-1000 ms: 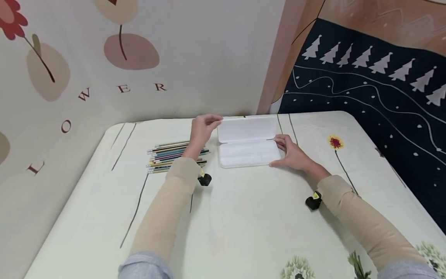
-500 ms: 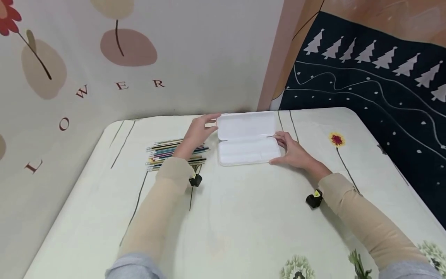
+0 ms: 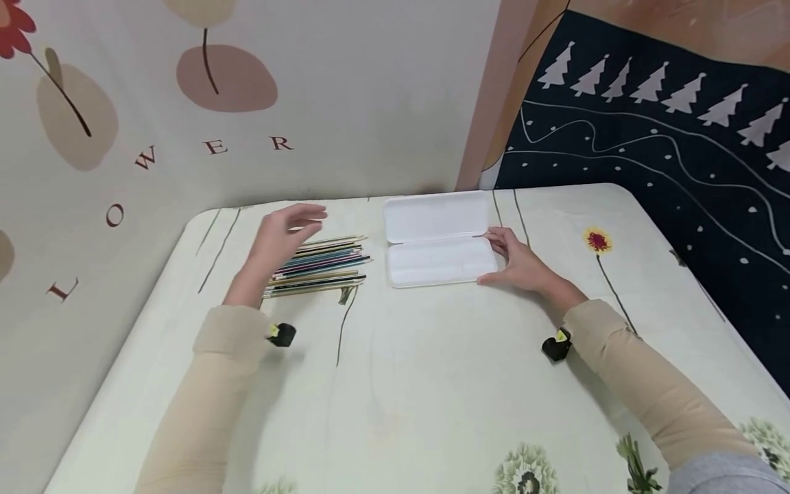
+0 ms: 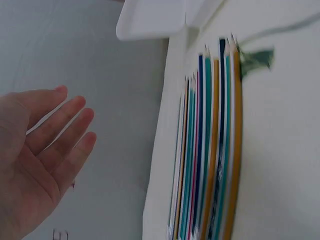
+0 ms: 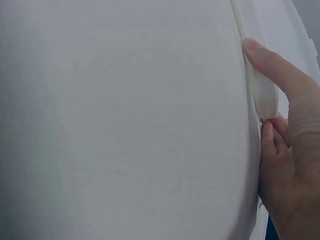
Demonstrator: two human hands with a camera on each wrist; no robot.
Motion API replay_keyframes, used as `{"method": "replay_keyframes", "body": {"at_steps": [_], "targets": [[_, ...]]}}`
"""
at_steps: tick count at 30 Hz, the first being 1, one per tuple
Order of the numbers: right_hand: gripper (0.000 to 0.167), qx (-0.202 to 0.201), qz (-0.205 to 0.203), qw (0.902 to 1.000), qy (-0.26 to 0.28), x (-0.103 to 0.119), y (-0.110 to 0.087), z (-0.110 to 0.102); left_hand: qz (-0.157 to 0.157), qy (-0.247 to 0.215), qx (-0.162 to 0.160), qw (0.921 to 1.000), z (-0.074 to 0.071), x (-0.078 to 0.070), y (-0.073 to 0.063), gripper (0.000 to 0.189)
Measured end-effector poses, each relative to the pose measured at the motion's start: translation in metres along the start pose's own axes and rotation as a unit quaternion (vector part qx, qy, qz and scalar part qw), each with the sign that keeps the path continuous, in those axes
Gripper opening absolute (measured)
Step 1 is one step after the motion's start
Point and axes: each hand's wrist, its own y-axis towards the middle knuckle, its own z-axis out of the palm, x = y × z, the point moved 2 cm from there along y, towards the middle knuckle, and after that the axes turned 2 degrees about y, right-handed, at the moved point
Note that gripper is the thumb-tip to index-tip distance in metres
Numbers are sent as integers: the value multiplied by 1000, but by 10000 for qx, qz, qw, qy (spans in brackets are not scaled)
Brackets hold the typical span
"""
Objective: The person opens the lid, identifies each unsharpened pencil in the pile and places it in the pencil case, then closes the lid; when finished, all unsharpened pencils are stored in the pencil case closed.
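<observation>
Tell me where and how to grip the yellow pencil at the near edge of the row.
Probably best pinched at mid-length, from above and the near side: the yellow pencil looks to lie flat, and the other pencils crowd only its far side.

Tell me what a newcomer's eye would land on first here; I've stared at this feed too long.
Probably the open white case near the far edge of the table, its right end gripped by the right hand. Next, the row of colourful pencils to its left, with the left hand raised near them, holding nothing. The dark cloth with pale trees, at upper right, also stands out.
</observation>
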Motion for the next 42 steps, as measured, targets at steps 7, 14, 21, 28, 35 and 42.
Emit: {"method": "replay_keyframes", "body": {"at_steps": [7, 14, 21, 28, 35, 42], "targets": [[110, 11, 0, 10000, -41, 2, 0, 0, -627, 257, -267, 9973, -29, 39, -36, 36], [111, -46, -69, 10000, -47, 0, 0, 0, -1457, 257, -129, 9889, -42, 70, -63, 41], [111, 27, 13, 9998, 182, 2, -1, 0, -1794, 313, 145, 9832, -43, 95, -79, 40], [109, 46, 25, 9998, 166, 3, -2, 0, -1829, 416, 354, 9816, -39, 111, -85, 38], [109, 40, 56, 9998, 191, 6, -2, 2, -1771, 655, 203, 9818, -32, 118, -81, 27], [101, 71, 167, 9997, 143, 37, -15, 0, -1711, 814, 154, 9818, -27, 121, -75, 20]]}}
